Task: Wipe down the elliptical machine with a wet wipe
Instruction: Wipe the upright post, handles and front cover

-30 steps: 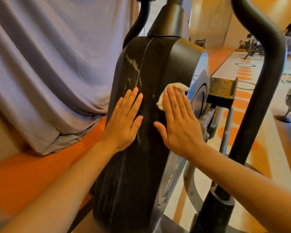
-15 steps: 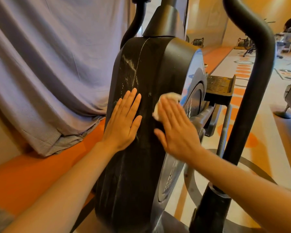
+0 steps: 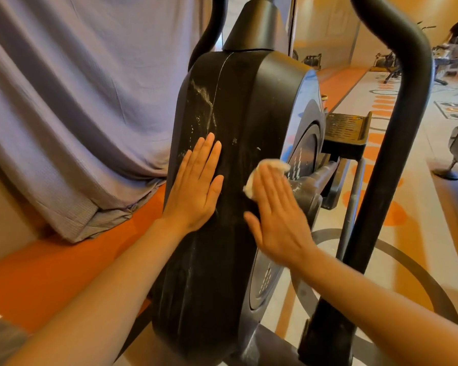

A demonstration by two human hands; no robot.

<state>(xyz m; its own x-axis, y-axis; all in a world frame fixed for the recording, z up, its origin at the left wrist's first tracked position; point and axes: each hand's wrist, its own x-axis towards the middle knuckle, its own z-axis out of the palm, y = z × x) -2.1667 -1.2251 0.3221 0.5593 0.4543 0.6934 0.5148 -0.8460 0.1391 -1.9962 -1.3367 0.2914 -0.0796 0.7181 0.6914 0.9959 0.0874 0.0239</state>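
The elliptical machine's black flywheel housing [image 3: 238, 107] fills the middle of the view, streaked with whitish smears on its upper left. My left hand [image 3: 196, 186] rests flat on the housing's left side, fingers straight. My right hand [image 3: 275, 212] presses a crumpled white wet wipe [image 3: 269, 165] flat against the housing near its right edge; only the wipe's top and left edge show beyond my fingers.
A thick black handlebar arm [image 3: 397, 133] rises close on the right, with a pedal [image 3: 347, 128] behind it. Grey cloth [image 3: 77, 107] hangs on the left over orange floor [image 3: 37, 273]. Other gym equipment and a person stand far back right.
My right hand has slid the wipe down the housing and slightly to the right. My left hand has stayed flat in the same spot.
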